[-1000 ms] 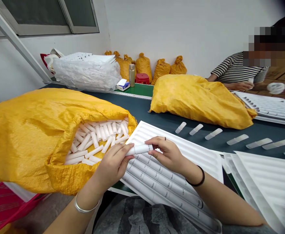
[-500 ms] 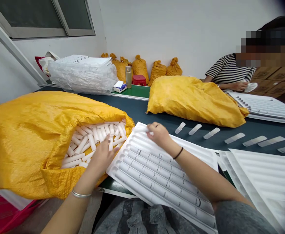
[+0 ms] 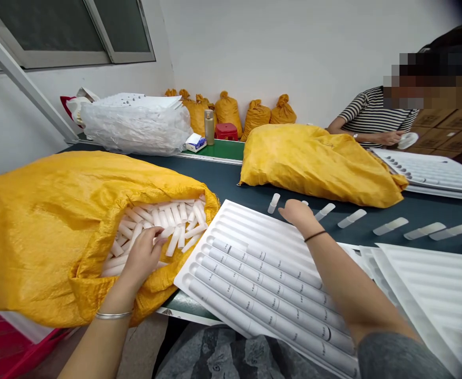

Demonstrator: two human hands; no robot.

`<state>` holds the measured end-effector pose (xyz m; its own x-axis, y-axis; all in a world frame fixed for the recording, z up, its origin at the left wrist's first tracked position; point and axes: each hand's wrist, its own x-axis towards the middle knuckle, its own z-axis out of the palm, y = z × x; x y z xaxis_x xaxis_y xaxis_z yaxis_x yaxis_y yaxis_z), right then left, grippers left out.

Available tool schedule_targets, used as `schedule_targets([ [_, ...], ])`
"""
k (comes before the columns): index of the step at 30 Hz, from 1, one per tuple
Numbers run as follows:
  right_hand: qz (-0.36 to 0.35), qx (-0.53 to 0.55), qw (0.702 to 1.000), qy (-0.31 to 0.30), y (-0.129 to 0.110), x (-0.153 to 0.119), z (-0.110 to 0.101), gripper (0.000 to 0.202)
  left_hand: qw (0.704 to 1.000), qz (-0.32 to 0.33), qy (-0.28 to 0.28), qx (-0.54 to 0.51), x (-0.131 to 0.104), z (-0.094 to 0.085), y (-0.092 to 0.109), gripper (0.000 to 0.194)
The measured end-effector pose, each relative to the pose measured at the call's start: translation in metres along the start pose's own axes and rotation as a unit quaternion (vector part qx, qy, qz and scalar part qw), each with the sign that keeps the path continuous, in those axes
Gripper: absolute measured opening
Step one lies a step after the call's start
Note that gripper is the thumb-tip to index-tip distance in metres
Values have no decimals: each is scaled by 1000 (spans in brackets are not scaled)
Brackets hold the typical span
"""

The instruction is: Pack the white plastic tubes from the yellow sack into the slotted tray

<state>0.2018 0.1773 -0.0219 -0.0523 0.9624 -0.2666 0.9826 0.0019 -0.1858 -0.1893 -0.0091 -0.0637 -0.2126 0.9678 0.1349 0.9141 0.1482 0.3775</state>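
My left hand (image 3: 146,252) is inside the mouth of an orange-yellow sack (image 3: 76,210), thumb and fingertips closed on a short white plastic tube (image 3: 168,231). Loose white tubes (image 3: 173,245) of the same kind lie around it. My right hand (image 3: 298,215) reaches over the far edge of a white moulded tray (image 3: 231,216), just above the dark belt. Its fingers are curled and mostly hidden. A translucent tube (image 3: 273,203) sits on the belt left of its fingertips, another partly behind the hand. Long printed grey-white tubes (image 3: 262,295) fill the tray's near grooves.
More translucent tubes (image 3: 352,218) form a row along the belt (image 3: 199,173). White trays (image 3: 432,295) are stacked at right. A second yellow sack (image 3: 313,155) lies across the belt. A co-worker in a striped shirt (image 3: 367,113) holds a pale item at far right.
My right hand has moved from the tray right and out over the belt. A translucent tube now shows left of it; the row has shifted right. My left hand has closed on a white tube.
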Motion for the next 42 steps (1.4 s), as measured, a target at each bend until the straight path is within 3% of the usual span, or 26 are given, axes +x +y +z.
schedule_targets([
  [3,-125,17,992,-3,-15,-45,14,24,993,70,34,-94,-4,-5,30,33],
  [7,-249,30,968,-14,-35,-95,46,8,951,133,65,-273,-14,-3,69,24],
  [9,-270,37,962,8,-39,-106,52,2,918,105,67,-376,-18,1,86,26],
  [12,-284,84,954,51,-42,-115,45,16,823,19,57,-564,-23,4,108,53],
  [15,-339,275,898,50,-46,-126,34,23,735,-41,10,-677,-26,4,127,77],
  [17,-375,398,837,22,-49,-133,29,27,700,-65,-15,-711,-28,3,136,70],
  [19,-397,439,805,32,-51,-139,26,29,687,-81,-21,-722,-29,3,140,52],
  [20,-410,437,799,58,-50,-141,24,30,696,-84,-18,-713,-30,3,140,45],
  [22,-447,395,794,113,-48,-141,20,32,742,-83,-13,-665,-30,2,137,39],
  [25,-515,307,789,133,-44,-139,13,40,810,-80,-61,-577,-31,-5,134,40],
  [28,-532,295,781,141,-40,-134,9,41,822,-73,-138,-548,-32,-14,133,44],
  [31,-497,333,790,133,-38,-130,9,34,840,-37,-188,-508,-35,-20,133,42],
  [33,-471,345,803,119,-38,-128,11,28,872,-4,-166,-461,-37,-22,132,39],
  [37,-422,376,819,97,-39,-128,13,25,929,107,-55,-349,-40,-23,130,33],
  [42,-348,460,817,-4,-43,-132,11,25,939,225,34,-257,-41,-23,130,28],
])
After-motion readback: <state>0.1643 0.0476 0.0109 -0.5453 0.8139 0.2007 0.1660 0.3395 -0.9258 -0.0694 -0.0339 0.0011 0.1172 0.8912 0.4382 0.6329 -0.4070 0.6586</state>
